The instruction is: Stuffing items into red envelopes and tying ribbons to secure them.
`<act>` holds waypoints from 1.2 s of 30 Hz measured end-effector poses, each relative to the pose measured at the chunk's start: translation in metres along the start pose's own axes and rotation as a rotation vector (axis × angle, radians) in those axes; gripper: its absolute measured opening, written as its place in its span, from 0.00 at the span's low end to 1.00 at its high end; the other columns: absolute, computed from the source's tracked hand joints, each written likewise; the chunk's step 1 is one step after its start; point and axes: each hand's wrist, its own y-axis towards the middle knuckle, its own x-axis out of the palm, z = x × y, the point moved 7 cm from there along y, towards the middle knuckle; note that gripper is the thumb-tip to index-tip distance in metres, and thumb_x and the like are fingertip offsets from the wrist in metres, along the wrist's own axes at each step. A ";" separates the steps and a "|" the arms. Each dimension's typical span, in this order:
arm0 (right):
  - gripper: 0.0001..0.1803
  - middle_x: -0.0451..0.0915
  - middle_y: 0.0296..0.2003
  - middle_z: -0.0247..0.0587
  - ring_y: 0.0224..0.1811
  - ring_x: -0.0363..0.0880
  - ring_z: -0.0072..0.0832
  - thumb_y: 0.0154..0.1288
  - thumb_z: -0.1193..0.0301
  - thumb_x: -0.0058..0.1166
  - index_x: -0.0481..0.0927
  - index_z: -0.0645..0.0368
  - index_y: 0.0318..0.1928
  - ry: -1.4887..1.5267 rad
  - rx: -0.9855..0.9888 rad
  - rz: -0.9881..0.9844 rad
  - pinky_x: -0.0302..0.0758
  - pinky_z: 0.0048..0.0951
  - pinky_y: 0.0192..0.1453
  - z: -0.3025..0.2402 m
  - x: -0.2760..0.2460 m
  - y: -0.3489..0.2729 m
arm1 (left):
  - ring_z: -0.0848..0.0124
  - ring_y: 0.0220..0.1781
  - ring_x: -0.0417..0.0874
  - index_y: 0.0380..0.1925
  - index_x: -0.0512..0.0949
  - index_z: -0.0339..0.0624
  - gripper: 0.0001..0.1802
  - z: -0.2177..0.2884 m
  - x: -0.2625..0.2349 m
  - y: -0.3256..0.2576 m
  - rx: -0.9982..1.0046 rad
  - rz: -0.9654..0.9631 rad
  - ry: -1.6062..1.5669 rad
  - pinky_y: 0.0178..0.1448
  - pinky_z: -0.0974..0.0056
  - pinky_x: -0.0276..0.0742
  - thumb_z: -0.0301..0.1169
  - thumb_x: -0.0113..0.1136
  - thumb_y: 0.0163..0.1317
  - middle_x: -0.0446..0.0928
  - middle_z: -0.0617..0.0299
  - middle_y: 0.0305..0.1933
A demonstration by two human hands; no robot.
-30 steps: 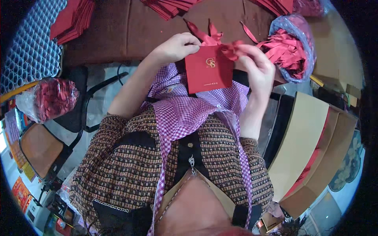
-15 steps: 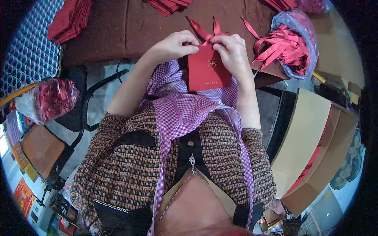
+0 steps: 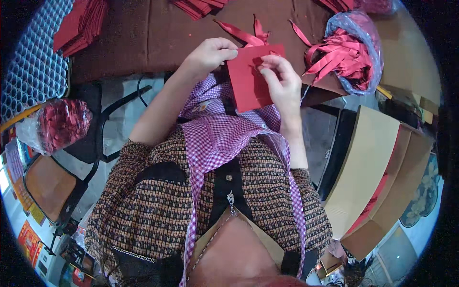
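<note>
A flat red paper gift bag (image 3: 249, 88) is held upright over my lap at the table's near edge, its plain face showing. My left hand (image 3: 213, 54) is closed, thumb and forefinger pinching the bag's upper left corner. In front of the bag's upper right part, my right hand (image 3: 282, 79) is closed in a pinch. What lies between those fingertips is too small to make out. Red satin ribbon (image 3: 239, 33) sticks up behind the bag's top edge, its cut ends pointing away from me.
A clear plastic bag (image 3: 351, 60) full of red ribbons sits on the brown-covered table (image 3: 143, 38) at the right. Stacks of red paper pieces (image 3: 81, 26) lie farther back. An open cardboard box (image 3: 368, 167) stands at my right, a wrapped red bundle (image 3: 64, 124) at my left.
The face with gold print has given way to a plain red one. My right hand has shifted from the top edge down onto the bag's face; my left keeps its corner.
</note>
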 end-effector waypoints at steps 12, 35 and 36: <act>0.05 0.82 0.31 0.35 0.37 0.77 0.31 0.52 0.72 0.61 0.82 0.57 0.31 -0.466 -0.313 0.133 0.66 0.31 0.49 -0.016 0.012 0.011 | 0.83 0.33 0.73 0.40 0.78 0.38 0.10 -0.004 0.007 0.003 0.032 -0.031 -0.080 0.38 0.76 0.67 0.30 0.58 0.60 0.78 0.69 0.34; 0.04 0.80 0.26 0.39 0.33 0.78 0.35 0.52 0.73 0.60 0.79 0.58 0.27 -0.520 -0.313 0.119 0.67 0.35 0.46 -0.017 0.018 0.012 | 0.75 0.44 0.74 0.40 0.78 0.32 0.11 0.010 0.013 -0.002 0.197 -0.005 0.065 0.50 0.70 0.69 0.28 0.58 0.58 0.75 0.63 0.41; 0.04 0.80 0.26 0.39 0.32 0.77 0.36 0.52 0.73 0.59 0.79 0.58 0.27 -0.525 -0.325 0.116 0.67 0.35 0.46 -0.017 0.019 0.012 | 0.74 0.45 0.74 0.39 0.78 0.32 0.11 0.010 0.012 -0.002 0.214 0.005 0.074 0.52 0.69 0.68 0.27 0.58 0.58 0.75 0.62 0.41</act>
